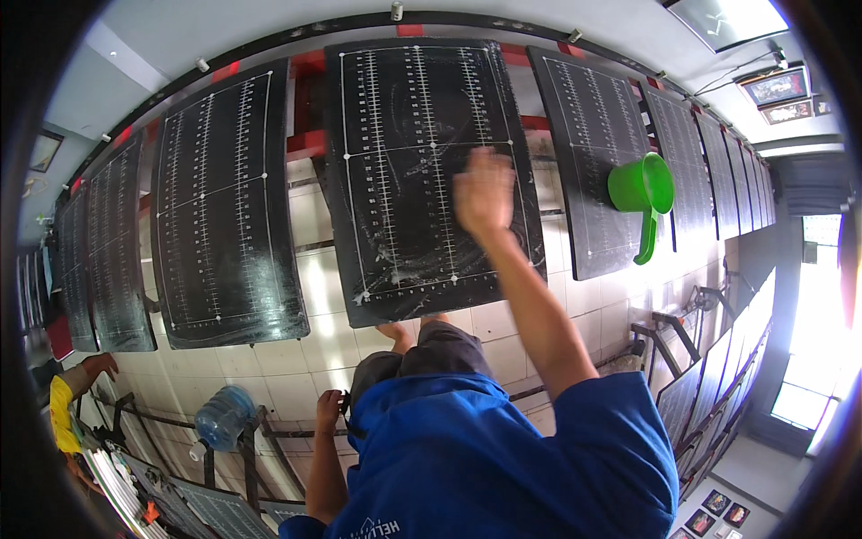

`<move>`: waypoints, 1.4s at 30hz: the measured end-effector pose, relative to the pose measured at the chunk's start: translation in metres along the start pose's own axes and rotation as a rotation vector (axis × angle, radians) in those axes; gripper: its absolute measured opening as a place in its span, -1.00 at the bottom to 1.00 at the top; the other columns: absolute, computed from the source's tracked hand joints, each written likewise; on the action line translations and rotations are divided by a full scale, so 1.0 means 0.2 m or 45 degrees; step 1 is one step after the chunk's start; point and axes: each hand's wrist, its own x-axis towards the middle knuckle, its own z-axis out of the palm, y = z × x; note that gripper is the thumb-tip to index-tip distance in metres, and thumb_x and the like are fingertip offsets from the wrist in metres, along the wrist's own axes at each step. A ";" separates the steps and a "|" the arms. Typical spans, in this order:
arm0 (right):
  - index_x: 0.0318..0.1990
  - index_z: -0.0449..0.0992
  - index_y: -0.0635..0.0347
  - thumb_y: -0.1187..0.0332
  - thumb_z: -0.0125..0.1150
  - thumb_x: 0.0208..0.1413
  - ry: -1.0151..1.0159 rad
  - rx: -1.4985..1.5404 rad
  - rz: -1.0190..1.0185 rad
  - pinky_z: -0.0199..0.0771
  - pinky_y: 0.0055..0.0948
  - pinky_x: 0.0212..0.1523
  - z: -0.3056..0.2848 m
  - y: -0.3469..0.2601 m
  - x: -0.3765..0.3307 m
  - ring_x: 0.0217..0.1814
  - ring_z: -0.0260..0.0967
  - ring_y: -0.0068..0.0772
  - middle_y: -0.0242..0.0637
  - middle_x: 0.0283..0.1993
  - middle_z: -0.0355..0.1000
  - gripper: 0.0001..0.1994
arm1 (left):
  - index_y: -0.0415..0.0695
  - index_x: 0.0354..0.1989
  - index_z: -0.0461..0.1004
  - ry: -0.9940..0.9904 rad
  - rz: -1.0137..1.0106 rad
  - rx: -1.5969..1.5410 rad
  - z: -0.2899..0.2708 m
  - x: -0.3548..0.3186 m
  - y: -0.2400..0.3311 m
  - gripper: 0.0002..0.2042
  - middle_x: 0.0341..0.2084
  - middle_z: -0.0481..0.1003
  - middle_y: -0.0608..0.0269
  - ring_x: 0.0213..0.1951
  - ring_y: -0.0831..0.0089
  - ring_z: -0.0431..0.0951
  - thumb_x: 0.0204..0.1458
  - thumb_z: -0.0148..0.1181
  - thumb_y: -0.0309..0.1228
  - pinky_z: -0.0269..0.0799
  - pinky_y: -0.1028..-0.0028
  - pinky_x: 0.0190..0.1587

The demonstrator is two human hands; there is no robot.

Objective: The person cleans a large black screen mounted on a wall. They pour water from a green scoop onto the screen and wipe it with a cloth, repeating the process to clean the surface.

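In front of me lies a large black board (395,229) marked with white lines, dots and tick-mark scales. Pale, wet-looking streaks smear its surface, mostly over the lower half. My right hand (485,190) is over the right middle of this board and seems to touch it. Motion blurs its fingers, so whether anything is under them does not show. Down beside my dark shorts (444,350) hangs my left hand (330,410), away from the board. A small black thing shows at its fingers, and I cannot make out whether it is held.
A green dipper (642,184) with a long handle sits on the board (593,135) to the right. More marked boards (224,207) line a red-and-black frame on both sides. Behind me are a blue water jug (224,418), metal racks and, at left, another person's arm (90,370).
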 end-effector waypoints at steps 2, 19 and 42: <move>0.43 0.14 0.27 0.11 -0.10 0.36 -0.286 -0.124 -0.472 -0.14 0.05 0.53 -0.07 -0.47 -0.05 0.57 -0.11 0.17 -0.01 0.50 0.06 -0.40 | -0.23 -0.11 0.53 -0.007 0.074 0.215 -0.03 0.10 -0.16 -0.68 -0.31 0.61 0.14 -0.38 0.41 0.59 0.28 0.02 -0.20 0.45 0.42 -0.40; 0.38 0.23 0.26 0.13 0.09 0.24 -0.524 0.491 -0.747 -0.10 0.06 0.53 -0.32 -0.92 -0.67 0.57 -0.11 0.15 0.03 0.50 0.03 -0.38 | -0.23 0.01 0.47 0.167 -0.181 -0.353 0.22 -0.19 -0.11 -0.65 -0.22 0.60 0.16 -0.31 0.43 0.58 0.26 0.04 -0.19 0.50 0.42 -0.31; 0.47 0.06 0.22 0.32 0.01 0.28 -0.468 0.090 -0.066 -0.35 0.06 0.57 -0.23 0.29 -0.54 0.65 -0.33 0.03 -0.06 0.58 -0.11 -0.38 | -0.22 -0.02 0.49 0.148 -0.267 -0.446 0.24 -0.03 -0.23 -0.68 -0.22 0.61 0.14 -0.36 0.41 0.61 0.26 0.00 -0.22 0.51 0.42 -0.36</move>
